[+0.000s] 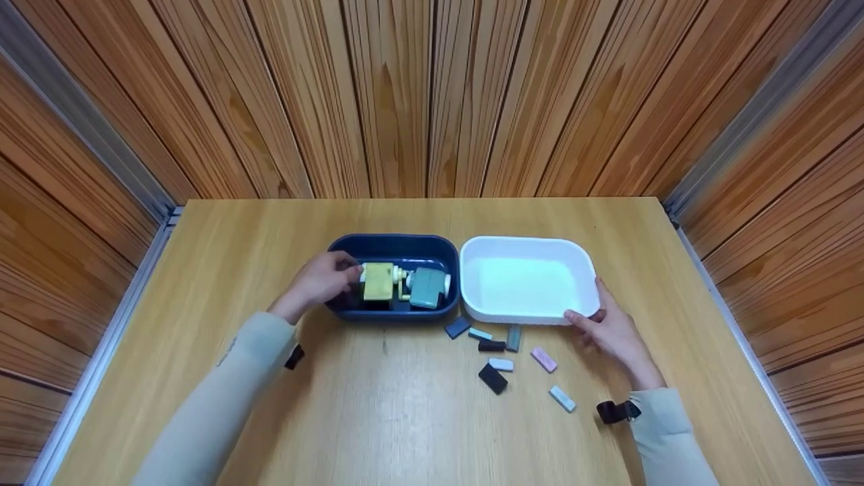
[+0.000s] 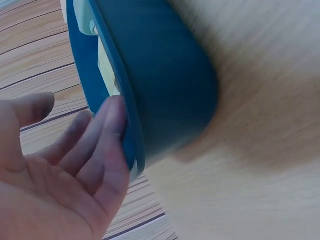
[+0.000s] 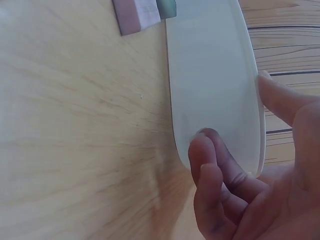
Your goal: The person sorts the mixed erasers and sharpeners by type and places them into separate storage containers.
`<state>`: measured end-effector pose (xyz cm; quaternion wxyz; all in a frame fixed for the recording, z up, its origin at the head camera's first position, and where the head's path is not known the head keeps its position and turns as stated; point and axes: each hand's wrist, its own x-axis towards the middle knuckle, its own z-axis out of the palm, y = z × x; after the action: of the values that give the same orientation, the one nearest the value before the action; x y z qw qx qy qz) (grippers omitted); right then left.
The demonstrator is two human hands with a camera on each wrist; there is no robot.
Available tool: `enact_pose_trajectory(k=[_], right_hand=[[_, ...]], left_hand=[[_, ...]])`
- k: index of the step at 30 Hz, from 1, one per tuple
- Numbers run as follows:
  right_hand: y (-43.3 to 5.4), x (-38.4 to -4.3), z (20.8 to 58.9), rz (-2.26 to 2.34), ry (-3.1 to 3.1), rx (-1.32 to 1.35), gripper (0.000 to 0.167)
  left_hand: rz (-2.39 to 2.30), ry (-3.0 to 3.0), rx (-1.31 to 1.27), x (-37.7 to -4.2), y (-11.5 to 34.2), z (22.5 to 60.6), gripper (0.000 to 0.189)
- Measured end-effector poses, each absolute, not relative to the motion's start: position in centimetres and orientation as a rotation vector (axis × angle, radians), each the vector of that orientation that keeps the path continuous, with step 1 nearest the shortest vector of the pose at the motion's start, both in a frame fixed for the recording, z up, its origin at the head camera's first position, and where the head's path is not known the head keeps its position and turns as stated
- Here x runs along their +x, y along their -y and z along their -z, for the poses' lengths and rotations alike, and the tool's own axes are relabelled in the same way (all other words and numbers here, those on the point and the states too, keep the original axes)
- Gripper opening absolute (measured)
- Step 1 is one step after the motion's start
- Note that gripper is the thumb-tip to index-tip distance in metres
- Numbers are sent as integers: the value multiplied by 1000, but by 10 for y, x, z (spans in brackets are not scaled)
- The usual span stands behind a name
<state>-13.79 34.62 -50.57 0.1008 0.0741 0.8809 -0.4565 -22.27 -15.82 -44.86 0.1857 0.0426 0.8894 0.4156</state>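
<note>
A dark blue tub point(image 1: 391, 315) stands on the table beside a white tub point(image 1: 529, 318). Inside the blue tub lie a yellow boxy item point(image 1: 378, 282) with a small crank-like part and a teal boxy item point(image 1: 426, 287) with white round ends. My left hand point(image 1: 325, 277) reaches over the blue tub's left end, fingers inside the rim near the yellow item and thumb apart; whether they touch it, I cannot tell. My right hand point(image 1: 611, 327) holds the white tub's front right corner, a thumb on the rim and curled fingers against the outer wall point(image 3: 215, 75).
Several small rectangular blocks like erasers lie in front of the tubs, among them a black one point(image 1: 493, 379), a pink one point(image 1: 543, 360) and a pale blue one point(image 1: 561, 399). Wood-patterned panels point(image 1: 398, 101) rise behind the table and at both sides.
</note>
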Motion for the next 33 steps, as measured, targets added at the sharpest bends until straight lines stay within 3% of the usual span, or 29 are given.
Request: enact_pose_trajectory(k=[15,33], right_hand=[[-344,-136,501,1307,-2671,217,108],[-342,-121,499,1262,-2833,100,86]], left_hand=[[-1128,-2759,177,-201,173,447,29],[-1150,-2840,109,-183,204,459,33]])
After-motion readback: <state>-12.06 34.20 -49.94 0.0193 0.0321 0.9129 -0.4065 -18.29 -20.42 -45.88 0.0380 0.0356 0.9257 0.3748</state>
